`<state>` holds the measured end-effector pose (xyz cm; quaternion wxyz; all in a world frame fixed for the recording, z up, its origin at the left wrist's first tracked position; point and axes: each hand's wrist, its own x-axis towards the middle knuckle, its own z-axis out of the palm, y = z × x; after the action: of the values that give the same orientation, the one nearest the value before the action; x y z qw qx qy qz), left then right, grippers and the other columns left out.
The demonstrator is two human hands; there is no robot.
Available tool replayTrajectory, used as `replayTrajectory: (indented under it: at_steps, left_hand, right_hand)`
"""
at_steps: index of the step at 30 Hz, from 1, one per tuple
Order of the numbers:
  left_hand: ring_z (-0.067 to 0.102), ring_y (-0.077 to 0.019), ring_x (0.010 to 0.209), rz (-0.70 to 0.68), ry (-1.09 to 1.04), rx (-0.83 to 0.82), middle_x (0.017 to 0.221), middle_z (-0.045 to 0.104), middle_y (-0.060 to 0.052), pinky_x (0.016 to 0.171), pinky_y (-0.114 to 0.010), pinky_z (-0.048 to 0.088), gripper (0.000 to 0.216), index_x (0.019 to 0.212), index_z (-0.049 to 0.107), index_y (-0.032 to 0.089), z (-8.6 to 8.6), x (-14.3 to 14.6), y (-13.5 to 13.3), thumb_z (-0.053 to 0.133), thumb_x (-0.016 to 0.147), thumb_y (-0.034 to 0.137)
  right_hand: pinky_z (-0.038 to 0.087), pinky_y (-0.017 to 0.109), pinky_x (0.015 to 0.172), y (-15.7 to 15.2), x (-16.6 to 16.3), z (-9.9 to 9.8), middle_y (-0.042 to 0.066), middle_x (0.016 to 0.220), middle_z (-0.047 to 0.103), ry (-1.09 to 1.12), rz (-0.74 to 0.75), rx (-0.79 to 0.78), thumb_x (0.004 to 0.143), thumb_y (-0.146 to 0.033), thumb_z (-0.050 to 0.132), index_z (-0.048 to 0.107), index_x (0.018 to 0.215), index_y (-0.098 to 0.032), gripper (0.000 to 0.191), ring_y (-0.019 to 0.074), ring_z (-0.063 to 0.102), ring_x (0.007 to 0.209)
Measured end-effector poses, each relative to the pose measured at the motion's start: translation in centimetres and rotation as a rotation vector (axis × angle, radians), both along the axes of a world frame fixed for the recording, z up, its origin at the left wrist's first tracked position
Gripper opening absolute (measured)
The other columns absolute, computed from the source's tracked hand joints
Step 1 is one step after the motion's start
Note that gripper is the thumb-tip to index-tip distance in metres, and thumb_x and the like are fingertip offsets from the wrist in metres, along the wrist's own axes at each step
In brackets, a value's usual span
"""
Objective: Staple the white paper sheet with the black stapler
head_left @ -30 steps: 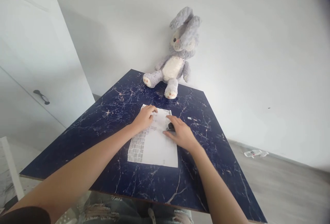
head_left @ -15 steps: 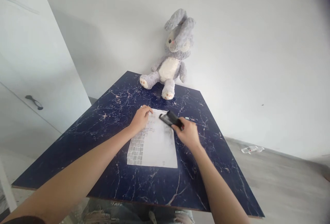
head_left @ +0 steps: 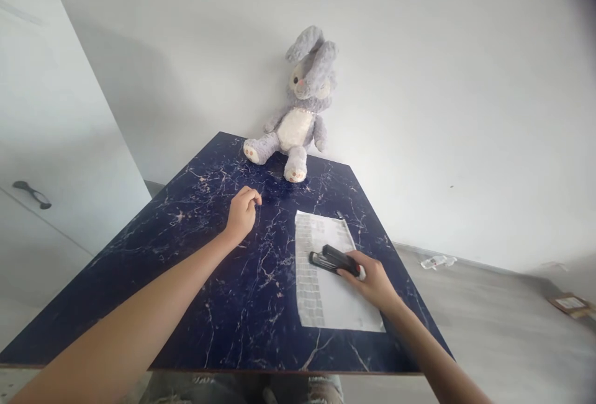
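My right hand (head_left: 370, 277) is wrapped round a black stapler (head_left: 338, 261) and holds it over the printed paper sheet (head_left: 344, 305). The stapler's jaws are apart, its front end pointing left. The sheet lies on the right part of the table, with rows of grey print down its left side. To the left of the paper and apart from it, my left hand (head_left: 243, 213) has its fingers curled in, with nothing visible in them.
A grey plush rabbit (head_left: 295, 128) sits at the back of the dark blue marbled table (head_left: 261, 305), against the wall. On the left stands a white cabinet (head_left: 56, 143) with a dark handle. A clear plastic item (head_left: 438, 262) lies on the floor at right.
The sheet has shifted right and towards me. My left hand is off the paper now. My right hand has come right and nearer with the stapler. The view has shifted slightly.
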<state>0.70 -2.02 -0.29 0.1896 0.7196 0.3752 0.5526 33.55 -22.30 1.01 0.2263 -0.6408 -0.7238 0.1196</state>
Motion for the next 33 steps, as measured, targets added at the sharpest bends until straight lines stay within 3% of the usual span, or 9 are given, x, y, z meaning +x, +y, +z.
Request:
replayTrajectory:
  at_steps: [3, 5, 9, 12, 17, 23, 27, 30, 33]
  left_hand:
    - [0.057, -0.0172, 0.077, -0.039, 0.028, -0.025, 0.080, 0.056, -0.003, 0.077, -0.031, 0.044, 0.030, 0.069, 0.056, 0.020, 0.2, 0.5, -0.3, 0.036, 0.081, 0.001]
    - [0.057, -0.0174, 0.079, -0.058, 0.042, -0.035, 0.081, 0.056, -0.003, 0.078, -0.031, 0.044, 0.029, 0.070, 0.056, 0.020, 0.2, 0.4, -0.4, 0.036, 0.082, 0.002]
    - [0.056, -0.0173, 0.077, -0.070, 0.049, -0.031, 0.080, 0.056, -0.003, 0.076, -0.031, 0.044, 0.029, 0.069, 0.056, 0.020, 0.0, -0.3, 0.0, 0.037, 0.080, 0.002]
    - [0.055, -0.0167, 0.073, -0.059, 0.013, -0.024, 0.077, 0.056, -0.002, 0.073, -0.030, 0.042, 0.027, 0.067, 0.056, 0.020, -0.2, -1.0, 0.6, 0.038, 0.077, 0.003]
    - [0.053, -0.0165, 0.067, 0.111, -0.180, -0.128, 0.066, 0.055, -0.001, 0.067, -0.029, 0.040, 0.023, 0.062, 0.056, 0.020, -1.3, -1.8, 2.6, 0.039, 0.069, 0.006]
    - [0.050, -0.0142, 0.060, 0.339, -0.414, -0.190, 0.061, 0.053, -0.001, 0.057, -0.025, 0.037, 0.016, 0.058, 0.056, 0.018, -2.2, -5.7, 6.3, 0.042, 0.062, 0.010]
    - [0.044, -0.0105, 0.049, 0.509, -0.770, -0.335, 0.055, 0.047, 0.002, 0.048, -0.022, 0.031, 0.012, 0.057, 0.051, 0.018, -1.9, -8.1, 7.8, 0.041, 0.055, 0.012]
    - [0.042, -0.0092, 0.045, 0.478, -0.828, -0.347, 0.054, 0.045, 0.003, 0.046, -0.021, 0.029, 0.012, 0.057, 0.051, 0.018, -1.9, -8.2, 7.9, 0.041, 0.054, 0.014]
    - [0.041, -0.0092, 0.046, 0.447, -0.781, -0.333, 0.055, 0.046, 0.003, 0.046, -0.021, 0.027, 0.013, 0.057, 0.052, 0.018, -2.1, -7.8, 7.8, 0.040, 0.053, 0.014]
  right_hand:
    - [0.051, 0.034, 0.071, -1.4, 3.0, 0.2, 0.004, 0.088, 0.068, 0.027, -0.025, -0.015, 0.093, -0.052, 0.058, 0.064, 0.107, -0.023, 0.033, 0.0232, 0.064, 0.077]
    - [0.053, 0.038, 0.083, -0.2, 3.9, 0.6, 0.007, 0.104, 0.070, 0.089, -0.030, 0.025, 0.099, -0.054, 0.045, 0.064, 0.112, -0.024, 0.038, 0.0262, 0.066, 0.093]
    - [0.040, 0.049, 0.112, 6.1, 3.8, 0.3, 0.011, 0.141, 0.057, -0.016, -0.134, 0.126, 0.103, -0.056, 0.033, 0.060, 0.128, -0.024, 0.048, 0.0301, 0.051, 0.133]
    - [0.025, 0.053, 0.121, 11.1, 2.5, -1.5, 0.016, 0.162, 0.034, -0.178, -0.094, -0.029, 0.101, -0.059, 0.034, 0.046, 0.147, -0.017, 0.063, 0.0312, 0.029, 0.150]
    - [0.007, 0.058, 0.124, 16.1, -2.7, -3.6, 0.015, 0.168, 0.016, -0.309, 0.000, -0.106, 0.104, -0.057, 0.025, 0.027, 0.158, -0.014, 0.069, 0.0299, 0.009, 0.156]
    - [0.001, 0.070, 0.119, 21.0, -15.2, -3.0, 0.015, 0.168, 0.014, -0.250, 0.179, -0.078, 0.106, -0.050, 0.024, 0.020, 0.160, -0.014, 0.065, 0.0321, 0.009, 0.156]
    - [-0.002, 0.075, 0.115, 22.7, -21.9, -2.4, 0.011, 0.168, 0.016, -0.234, 0.316, -0.021, 0.106, -0.045, 0.025, 0.025, 0.158, -0.019, 0.058, 0.0319, 0.008, 0.156]
    - [0.003, 0.071, 0.118, 22.1, -23.0, -2.0, 0.005, 0.169, 0.017, -0.233, 0.451, 0.032, 0.106, -0.035, 0.031, 0.029, 0.157, -0.026, 0.052, 0.0287, 0.006, 0.156]
    - [0.010, 0.059, 0.124, 20.2, -21.2, -2.1, 0.002, 0.166, 0.026, -0.220, 0.619, 0.028, 0.107, -0.033, 0.033, 0.032, 0.156, -0.031, 0.050, 0.0226, 0.019, 0.155]
